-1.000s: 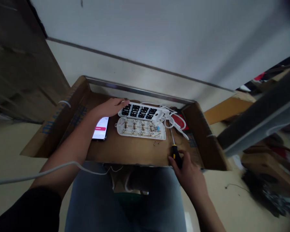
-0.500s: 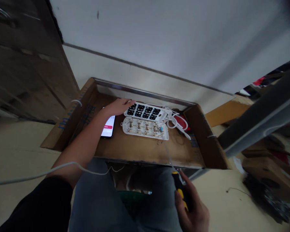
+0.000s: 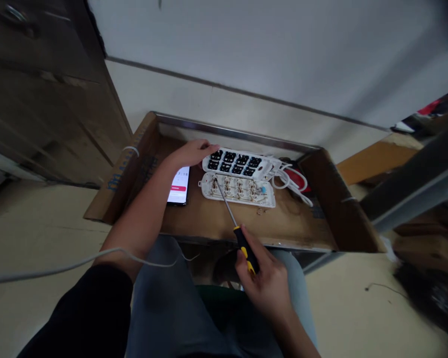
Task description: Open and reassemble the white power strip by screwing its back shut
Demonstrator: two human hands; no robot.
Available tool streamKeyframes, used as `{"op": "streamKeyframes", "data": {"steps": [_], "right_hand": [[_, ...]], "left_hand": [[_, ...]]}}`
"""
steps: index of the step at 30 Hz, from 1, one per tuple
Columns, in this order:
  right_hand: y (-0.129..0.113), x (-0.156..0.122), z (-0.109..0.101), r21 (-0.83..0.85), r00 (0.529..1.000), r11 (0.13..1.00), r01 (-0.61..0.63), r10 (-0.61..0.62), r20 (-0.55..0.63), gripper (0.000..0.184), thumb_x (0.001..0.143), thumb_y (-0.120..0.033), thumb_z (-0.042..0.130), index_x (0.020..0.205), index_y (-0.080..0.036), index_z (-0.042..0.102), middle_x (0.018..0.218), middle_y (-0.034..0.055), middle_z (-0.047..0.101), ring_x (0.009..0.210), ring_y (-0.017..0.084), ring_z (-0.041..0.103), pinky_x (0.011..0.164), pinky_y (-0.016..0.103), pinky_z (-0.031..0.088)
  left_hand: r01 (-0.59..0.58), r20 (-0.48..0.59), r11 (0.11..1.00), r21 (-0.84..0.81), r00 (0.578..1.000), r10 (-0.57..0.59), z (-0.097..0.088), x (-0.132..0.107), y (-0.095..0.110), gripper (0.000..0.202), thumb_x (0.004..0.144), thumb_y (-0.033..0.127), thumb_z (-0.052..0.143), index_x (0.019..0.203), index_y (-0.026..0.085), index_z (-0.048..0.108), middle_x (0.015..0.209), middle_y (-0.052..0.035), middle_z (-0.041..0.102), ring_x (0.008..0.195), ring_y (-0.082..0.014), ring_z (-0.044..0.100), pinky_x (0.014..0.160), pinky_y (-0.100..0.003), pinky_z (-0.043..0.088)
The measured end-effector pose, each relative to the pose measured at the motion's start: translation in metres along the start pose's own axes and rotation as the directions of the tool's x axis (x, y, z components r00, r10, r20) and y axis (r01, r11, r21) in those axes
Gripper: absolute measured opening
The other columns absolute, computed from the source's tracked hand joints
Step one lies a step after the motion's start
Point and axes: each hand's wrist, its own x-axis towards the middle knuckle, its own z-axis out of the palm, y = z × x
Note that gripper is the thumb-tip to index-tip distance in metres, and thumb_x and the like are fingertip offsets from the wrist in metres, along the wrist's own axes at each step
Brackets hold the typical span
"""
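Observation:
An opened white power strip lies in two halves on a cardboard surface. My left hand [image 3: 192, 154] rests on the left end of the upper half, the socket cover [image 3: 236, 165], with its black outlets facing up. Below it sits the base [image 3: 237, 190], its brass terminals exposed. My right hand [image 3: 263, 281] grips the yellow-and-black handle of a screwdriver [image 3: 244, 251]. The screwdriver's steel shaft slants up to the leftmost terminal, its tip touching there. A smartphone [image 3: 179, 186] with a lit screen lies left of the strip, partly under my left wrist.
The cardboard tray [image 3: 291, 221] has raised flaps and a metal bar along its far side. A white cord [image 3: 289, 180] coils beside a red object [image 3: 297, 179] at right. A grey cable [image 3: 97, 261] crosses my left forearm. A dark wooden cabinet [image 3: 48, 94] stands left.
My right hand has moved up and left, bringing the screwdriver tip onto the base's leftmost terminal. The view has shifted, so the tray sits further right. My left hand stays on the cover.

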Motion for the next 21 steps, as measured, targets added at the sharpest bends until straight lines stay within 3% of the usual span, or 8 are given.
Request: {"op": "streamKeyframes", "data": {"steps": [2, 5, 12, 16, 21], "right_hand": [[-0.001, -0.002, 0.001, -0.005, 1.0, 1.0, -0.02, 0.02, 0.005, 0.047, 0.099, -0.024, 0.054, 0.143, -0.011, 0.066, 0.13, 0.0108, 0.076, 0.111, 0.02, 0.08, 0.094, 0.025, 0.067], [-0.006, -0.005, -0.003, 0.013, 1.0, 1.0, -0.021, 0.021, -0.018, 0.049, 0.099, -0.025, 0.055, 0.145, -0.012, 0.064, 0.129, 0.0112, 0.077, 0.108, 0.02, 0.08, 0.09, 0.023, 0.067], [-0.013, -0.012, -0.008, 0.005, 0.998, 0.999, 0.04, -0.04, -0.038, 0.047, 0.098, -0.021, 0.054, 0.144, -0.013, 0.063, 0.117, 0.0097, 0.081, 0.093, 0.018, 0.082, 0.075, 0.021, 0.068], [-0.006, -0.004, -0.005, 0.025, 0.995, 0.997, 0.07, -0.068, -0.073, 0.048, 0.098, -0.021, 0.056, 0.145, -0.016, 0.062, 0.123, 0.0088, 0.079, 0.1, 0.017, 0.082, 0.083, 0.021, 0.068], [0.005, 0.029, 0.011, 0.003, 0.989, 0.999, 0.044, -0.043, -0.139, 0.044, 0.098, -0.023, 0.057, 0.138, -0.008, 0.068, 0.123, 0.0137, 0.079, 0.104, 0.02, 0.081, 0.092, 0.026, 0.068]], "left_hand": [[0.01, 0.023, 0.996, -0.087, 1.0, -0.008, -0.006, 0.0, -0.001, 0.031, 0.099, 0.046, 0.061, 0.101, 0.015, 0.065, 0.096, -0.0109, 0.073, 0.079, -0.0188, 0.068, 0.076, -0.034, 0.055], [-0.018, 0.006, 0.997, -0.08, 1.0, 0.019, -0.016, 0.0, -0.002, 0.022, 0.094, 0.035, 0.071, 0.105, 0.015, 0.067, 0.095, -0.0081, 0.073, 0.076, -0.014, 0.063, 0.075, -0.03, 0.051], [-0.093, -0.01, 0.995, -0.028, 0.996, 0.093, -0.022, -0.003, 0.002, 0.022, 0.093, 0.034, 0.07, 0.1, 0.013, 0.076, 0.089, -0.0062, 0.071, 0.07, -0.0114, 0.053, 0.07, -0.028, 0.044], [-0.106, 0.002, 0.994, 0.014, 0.994, 0.106, -0.025, -0.003, 0.0, 0.026, 0.093, 0.036, 0.068, 0.102, 0.015, 0.08, 0.086, -0.006, 0.073, 0.071, -0.0134, 0.054, 0.072, -0.03, 0.046], [-0.143, 0.003, 0.989, 0.043, 0.99, 0.143, -0.028, 0.002, -0.005, 0.029, 0.091, 0.036, 0.067, 0.104, 0.015, 0.082, 0.093, -0.0078, 0.077, 0.078, -0.0159, 0.06, 0.077, -0.032, 0.049]]}}
